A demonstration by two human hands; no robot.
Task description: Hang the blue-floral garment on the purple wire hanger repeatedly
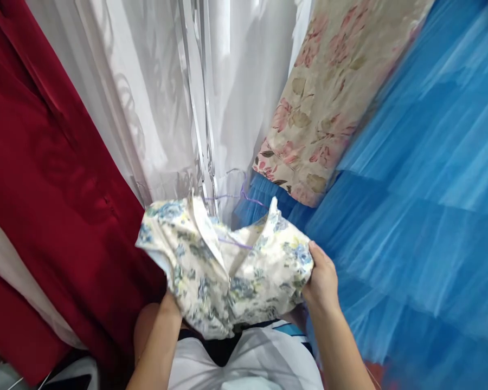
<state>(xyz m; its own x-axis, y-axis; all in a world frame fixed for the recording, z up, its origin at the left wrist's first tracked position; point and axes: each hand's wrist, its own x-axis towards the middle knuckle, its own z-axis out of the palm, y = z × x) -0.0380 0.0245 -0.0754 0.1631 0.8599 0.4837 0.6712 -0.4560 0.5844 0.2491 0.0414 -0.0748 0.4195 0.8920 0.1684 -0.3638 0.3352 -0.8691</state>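
A white floral garment with blue, green and yellow print and a V-shaped neckline is held in front of my lap. A thin purple wire hanger runs through its neck opening, its hook pointing away from me. My right hand is closed on the garment's right side, thumb on top. My left hand reaches behind the lower left part of the cloth and bears it; its fingers are hidden there. The garment's lower part is bunched and cannot be made out.
Red cloth hangs at the left, beside white garments with shiny strips. A beige dress with pink flowers and a tiered blue tulle dress hang at the right. White cloth covers my lap.
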